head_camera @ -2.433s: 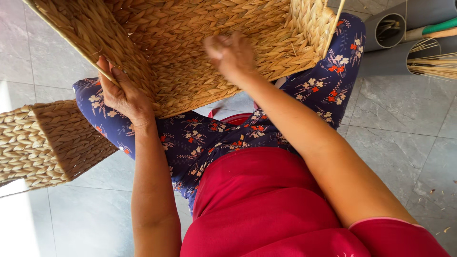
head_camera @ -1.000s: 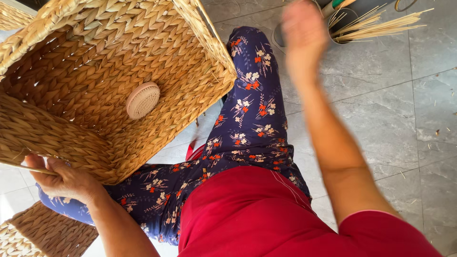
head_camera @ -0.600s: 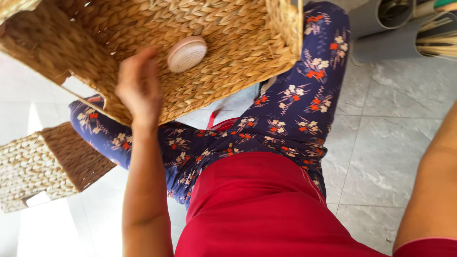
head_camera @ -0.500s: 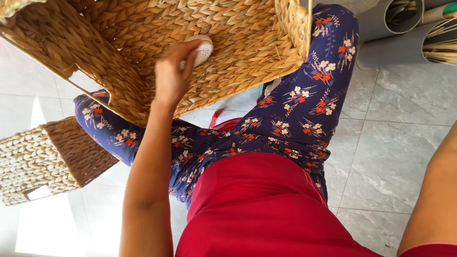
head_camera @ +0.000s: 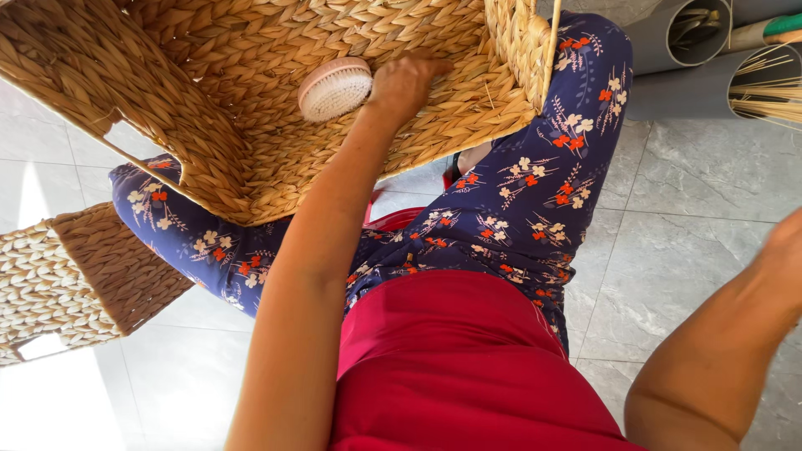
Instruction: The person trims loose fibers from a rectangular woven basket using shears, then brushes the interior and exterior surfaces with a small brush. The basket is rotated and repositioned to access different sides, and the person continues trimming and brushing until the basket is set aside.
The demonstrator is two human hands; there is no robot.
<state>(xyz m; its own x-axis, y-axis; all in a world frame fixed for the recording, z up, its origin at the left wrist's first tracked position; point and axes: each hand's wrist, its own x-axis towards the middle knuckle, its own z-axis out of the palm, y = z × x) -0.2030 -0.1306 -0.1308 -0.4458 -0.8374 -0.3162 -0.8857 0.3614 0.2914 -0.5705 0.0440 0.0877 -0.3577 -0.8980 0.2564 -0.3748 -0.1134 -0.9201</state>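
Centrally, a large woven basket rested tilted across the person's lap, its open side turned toward the camera. The left hand reached into it at about 12 o'clock, fingers curled against the woven inner wall, touching the pink rim of a round white-bristled brush that lay just beside it at 9 o'clock of the hand. Whether the fingers actually gripped the brush could not be told. The right hand lay at 3 o'clock, cut by the frame edge, so its grip could not be told either. A second, smaller woven basket stood on the grey tiled floor at 8 o'clock. Grey tubes holding pale straw stalks lay at 1 o'clock, well apart from both hands.
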